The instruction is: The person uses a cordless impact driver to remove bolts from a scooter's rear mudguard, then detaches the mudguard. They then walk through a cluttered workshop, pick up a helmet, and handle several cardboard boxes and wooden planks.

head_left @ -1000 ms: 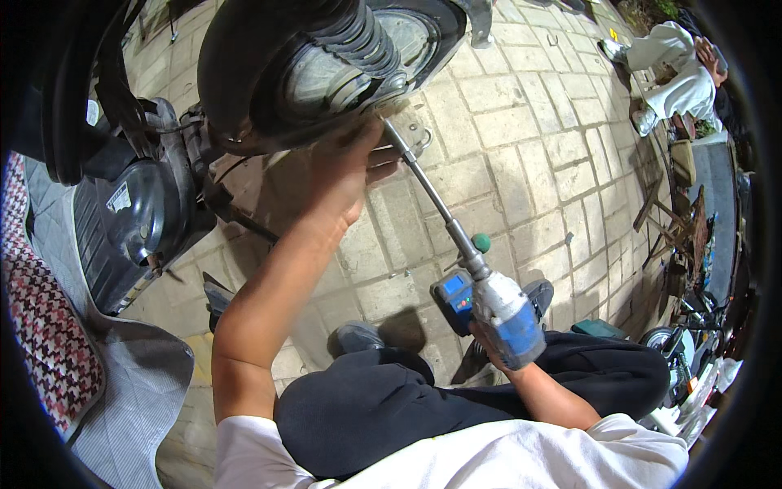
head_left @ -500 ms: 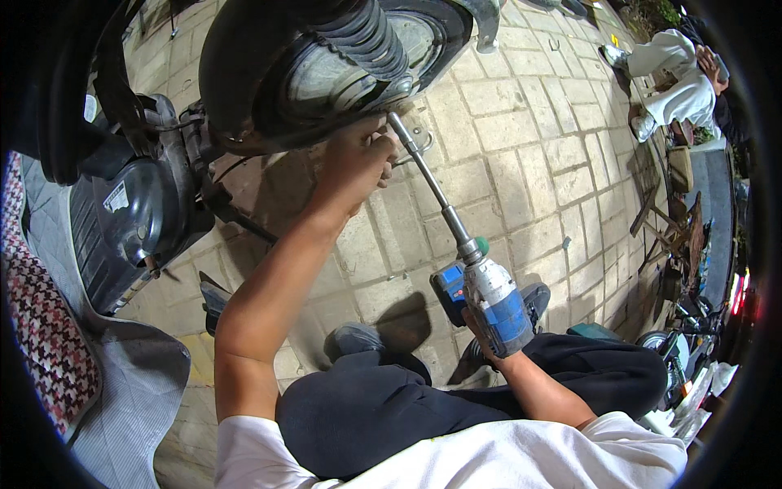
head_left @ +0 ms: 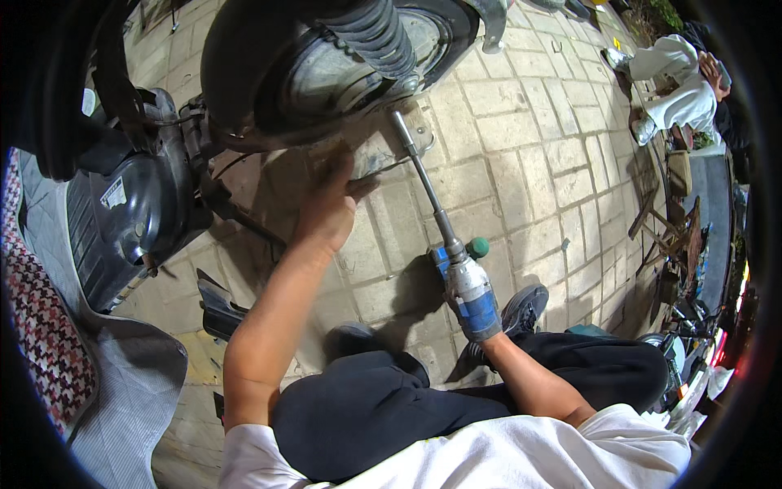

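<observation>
My right hand [head_left: 492,340] grips a blue and silver cordless impact wrench [head_left: 472,300], mostly hidden behind its body. A long extension with a socket [head_left: 402,130] points up from it, its tip just below the hub and apart from it. My left hand [head_left: 326,208] is under the scooter's wheel [head_left: 269,90], its thumb and fingers apart and slightly blurred. I see nothing held in it. Beside its fingers a flat metal plate [head_left: 419,138] with a looped end is partly in shadow. A black coil shock absorber [head_left: 375,41] runs down to the hub.
A black scooter body [head_left: 134,196] stands on the left, next to a grey quilted cover [head_left: 134,391]. Paving bricks [head_left: 505,179] form the ground. At the upper right sits a person in white trousers [head_left: 672,69]. A wooden stool [head_left: 656,216] stands at the right.
My left hand has drawn back from the socket tip, down and left, and its fingers have parted. The impact wrench has shifted slightly left, and its socket has come away from the hub.
</observation>
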`<act>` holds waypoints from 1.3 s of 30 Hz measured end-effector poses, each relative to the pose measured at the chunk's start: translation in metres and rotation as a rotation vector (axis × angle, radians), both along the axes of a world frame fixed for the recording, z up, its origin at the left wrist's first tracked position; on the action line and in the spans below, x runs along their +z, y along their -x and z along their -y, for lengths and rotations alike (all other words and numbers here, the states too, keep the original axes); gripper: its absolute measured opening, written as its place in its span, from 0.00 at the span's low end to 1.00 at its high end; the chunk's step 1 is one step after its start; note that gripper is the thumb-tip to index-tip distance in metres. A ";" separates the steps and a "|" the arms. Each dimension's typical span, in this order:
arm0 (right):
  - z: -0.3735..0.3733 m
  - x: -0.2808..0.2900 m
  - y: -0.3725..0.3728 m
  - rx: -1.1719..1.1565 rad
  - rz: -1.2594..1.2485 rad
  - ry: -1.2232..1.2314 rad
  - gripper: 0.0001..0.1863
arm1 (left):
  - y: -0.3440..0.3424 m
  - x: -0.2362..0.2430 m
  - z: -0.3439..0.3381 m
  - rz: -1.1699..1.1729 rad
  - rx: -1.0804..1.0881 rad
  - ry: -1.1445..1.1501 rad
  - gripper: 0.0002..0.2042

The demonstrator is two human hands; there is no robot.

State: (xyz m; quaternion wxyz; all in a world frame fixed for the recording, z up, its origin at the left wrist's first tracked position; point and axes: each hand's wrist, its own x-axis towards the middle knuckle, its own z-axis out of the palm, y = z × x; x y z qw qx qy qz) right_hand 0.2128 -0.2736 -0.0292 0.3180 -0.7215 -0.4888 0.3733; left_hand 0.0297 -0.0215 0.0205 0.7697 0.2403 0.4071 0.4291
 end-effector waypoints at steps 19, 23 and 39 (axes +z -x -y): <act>-0.051 0.070 0.015 0.174 0.339 -0.142 0.11 | 0.002 0.002 -0.007 0.001 -0.050 0.030 0.12; -0.055 0.070 0.014 0.159 0.390 -0.255 0.01 | -0.001 0.001 -0.011 -0.021 -0.064 -0.019 0.13; -0.051 0.066 0.015 0.103 0.331 -0.231 0.03 | 0.005 -0.004 -0.011 0.019 -0.055 0.027 0.11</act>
